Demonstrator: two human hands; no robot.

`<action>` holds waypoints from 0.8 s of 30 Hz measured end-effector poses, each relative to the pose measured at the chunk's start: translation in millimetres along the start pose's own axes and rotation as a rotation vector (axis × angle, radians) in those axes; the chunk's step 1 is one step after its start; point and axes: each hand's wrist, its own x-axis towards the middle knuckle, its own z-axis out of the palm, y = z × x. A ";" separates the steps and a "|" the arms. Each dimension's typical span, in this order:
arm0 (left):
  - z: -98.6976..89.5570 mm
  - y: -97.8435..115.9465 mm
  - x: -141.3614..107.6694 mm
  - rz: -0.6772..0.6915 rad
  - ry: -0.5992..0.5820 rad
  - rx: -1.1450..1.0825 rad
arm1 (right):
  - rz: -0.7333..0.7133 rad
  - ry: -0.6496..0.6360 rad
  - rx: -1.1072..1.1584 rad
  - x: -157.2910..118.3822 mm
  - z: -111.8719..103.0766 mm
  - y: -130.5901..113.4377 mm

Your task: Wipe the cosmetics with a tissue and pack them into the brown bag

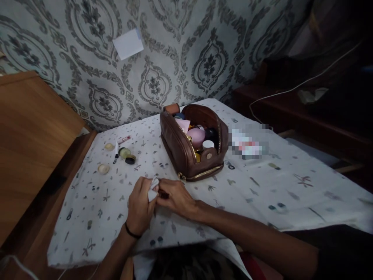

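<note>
My left hand (141, 204), with a dark band at its wrist, is closed round a crumpled white cloth or tissue (153, 189). Against it, my right hand (177, 198) has its fingers bent in a pinch. A small dark, shiny thing seems to lie between the two hands, mostly hidden by the fingers. Just beyond them stands a brown leather toiletry bag (180, 151), unzipped. Inside it show a pink rounded object (196, 137), a white lid (208, 145), a black container (211, 135) and a pale pink packet (183, 124).
Left on the patterned white cloth (87, 202) lie a small black-capped bottle (126, 154), a slim white tube (117, 148), a reddish tube (124, 139) and two round beige pieces (103, 168). A pixelated item (249, 144) lies right of the bag. Wooden furniture (35, 144) borders the left.
</note>
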 end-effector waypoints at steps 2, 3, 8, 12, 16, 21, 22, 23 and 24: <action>-3.0 3.7 4.8 -0.068 0.013 -0.009 | -0.063 -0.039 -0.016 -2.7 0.5 0.3; -4.6 4.9 6.8 -0.114 0.027 -0.050 | -0.087 -0.055 -0.013 -3.6 0.2 -0.2; -8.1 2.6 6.9 -0.417 0.185 -0.319 | -0.058 -0.070 0.138 -1.7 -2.1 -4.8; -0.9 0.5 -3.7 -0.397 0.132 -0.384 | 0.172 -0.019 0.461 3.6 -1.8 -7.8; 9.2 -2.5 -13.4 -0.152 0.027 -0.191 | 0.182 0.013 0.556 4.6 -3.3 -9.8; 6.6 -11.7 -13.2 -0.066 -0.033 -0.032 | 0.214 -0.001 0.495 -0.4 -4.7 -11.0; 3.6 -11.2 -12.2 -0.069 -0.032 -0.042 | 0.225 -0.031 0.517 -1.2 -5.3 -11.6; 0.0 -9.6 -11.1 -0.082 -0.031 -0.060 | 0.226 -0.045 0.529 -1.7 -6.3 -12.4; -3.7 -7.3 -10.3 -0.105 -0.033 -0.082 | 0.220 -0.043 0.529 -2.0 -7.6 -13.3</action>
